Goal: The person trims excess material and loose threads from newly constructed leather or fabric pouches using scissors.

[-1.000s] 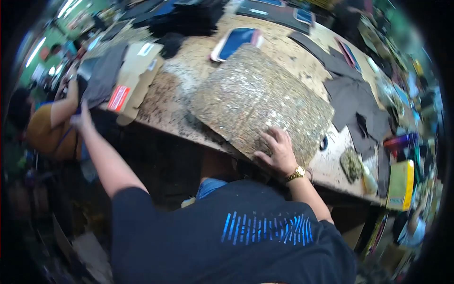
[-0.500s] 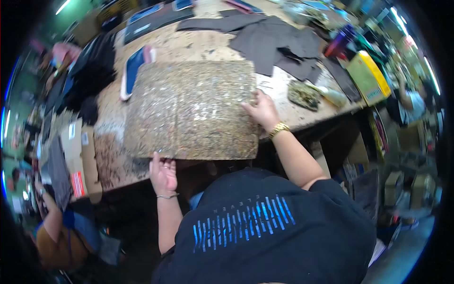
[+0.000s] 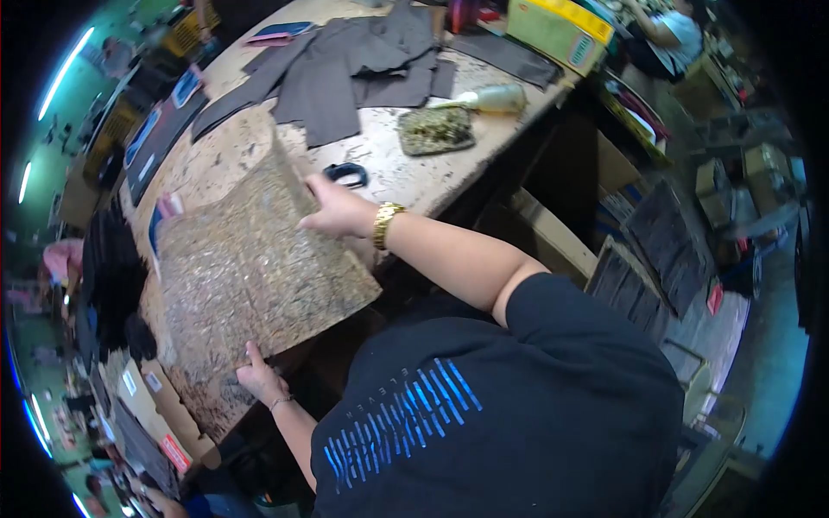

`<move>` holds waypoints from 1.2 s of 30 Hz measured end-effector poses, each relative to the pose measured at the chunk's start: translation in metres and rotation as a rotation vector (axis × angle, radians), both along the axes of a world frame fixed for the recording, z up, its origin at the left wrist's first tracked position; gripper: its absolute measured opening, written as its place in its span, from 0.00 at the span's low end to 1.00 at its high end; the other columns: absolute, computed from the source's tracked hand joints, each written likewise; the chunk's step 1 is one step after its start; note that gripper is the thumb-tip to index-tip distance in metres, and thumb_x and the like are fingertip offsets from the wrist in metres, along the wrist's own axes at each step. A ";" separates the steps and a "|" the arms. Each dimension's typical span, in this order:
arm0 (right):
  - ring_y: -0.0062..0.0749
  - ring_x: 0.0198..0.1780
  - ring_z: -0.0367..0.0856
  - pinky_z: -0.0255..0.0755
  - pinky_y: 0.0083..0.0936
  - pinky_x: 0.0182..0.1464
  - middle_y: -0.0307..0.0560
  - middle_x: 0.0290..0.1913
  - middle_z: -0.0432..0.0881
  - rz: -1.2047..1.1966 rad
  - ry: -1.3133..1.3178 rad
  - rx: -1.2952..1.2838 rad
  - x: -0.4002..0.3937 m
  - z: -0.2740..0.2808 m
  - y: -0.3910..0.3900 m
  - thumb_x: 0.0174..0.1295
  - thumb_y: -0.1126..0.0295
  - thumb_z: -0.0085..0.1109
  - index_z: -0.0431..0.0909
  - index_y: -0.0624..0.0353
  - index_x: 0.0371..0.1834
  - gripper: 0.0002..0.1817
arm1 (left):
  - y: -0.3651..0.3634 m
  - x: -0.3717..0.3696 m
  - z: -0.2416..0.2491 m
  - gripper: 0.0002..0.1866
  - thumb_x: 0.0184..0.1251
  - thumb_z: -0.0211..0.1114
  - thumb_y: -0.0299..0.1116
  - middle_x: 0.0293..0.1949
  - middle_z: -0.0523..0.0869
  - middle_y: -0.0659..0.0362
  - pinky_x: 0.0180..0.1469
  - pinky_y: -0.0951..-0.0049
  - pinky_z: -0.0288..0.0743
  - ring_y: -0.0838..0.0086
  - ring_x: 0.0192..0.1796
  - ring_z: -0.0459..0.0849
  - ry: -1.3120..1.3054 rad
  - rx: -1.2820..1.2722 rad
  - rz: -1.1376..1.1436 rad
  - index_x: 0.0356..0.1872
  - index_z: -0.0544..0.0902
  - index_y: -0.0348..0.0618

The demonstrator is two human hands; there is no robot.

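Note:
A large, stiff-looking rectangular sheet (image 3: 259,259), brown and speckled with a crusty shiny surface, lies tilted over the table's front edge. My right hand (image 3: 341,207), with a gold watch at the wrist, grips its right edge, thumb on top. Its near left edge is pinched by my left hand (image 3: 259,375); the fingers under it are partly hidden. Just beyond my right hand, dark scissor-like handles (image 3: 347,175) show on the table. A crusted, yellowish-brown block (image 3: 436,131) lies farther right beside a pale translucent bottle (image 3: 499,98) on its side.
Dark grey cut pieces of fabric (image 3: 345,69) spread over the back of the worktable (image 3: 233,142). A green and yellow box (image 3: 553,34) stands at the far right. An open cardboard box (image 3: 160,406) sits at the left edge. Another person (image 3: 669,39) sits beyond the table.
My view has turned right. The sheet has swung round and its right side is now raised and bent. My right hand still holds its right edge, and the scissor-like handles have come into view.

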State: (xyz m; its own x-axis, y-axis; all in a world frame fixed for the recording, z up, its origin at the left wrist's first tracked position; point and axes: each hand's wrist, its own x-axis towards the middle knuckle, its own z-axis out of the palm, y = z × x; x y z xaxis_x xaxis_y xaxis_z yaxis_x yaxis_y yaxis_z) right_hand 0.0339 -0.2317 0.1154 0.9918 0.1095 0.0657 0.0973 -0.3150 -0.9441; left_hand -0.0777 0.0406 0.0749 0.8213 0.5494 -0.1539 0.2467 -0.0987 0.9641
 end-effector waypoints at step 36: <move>0.37 0.42 0.73 0.66 0.32 0.46 0.46 0.42 0.74 -1.534 0.052 1.109 -0.389 -0.189 -0.308 0.50 0.75 0.52 0.70 0.65 0.43 0.15 | -0.173 -0.011 -0.013 0.19 0.60 0.49 0.33 0.47 0.73 0.55 0.54 0.76 0.60 0.74 0.51 0.69 0.341 -0.204 -1.636 0.53 0.65 0.39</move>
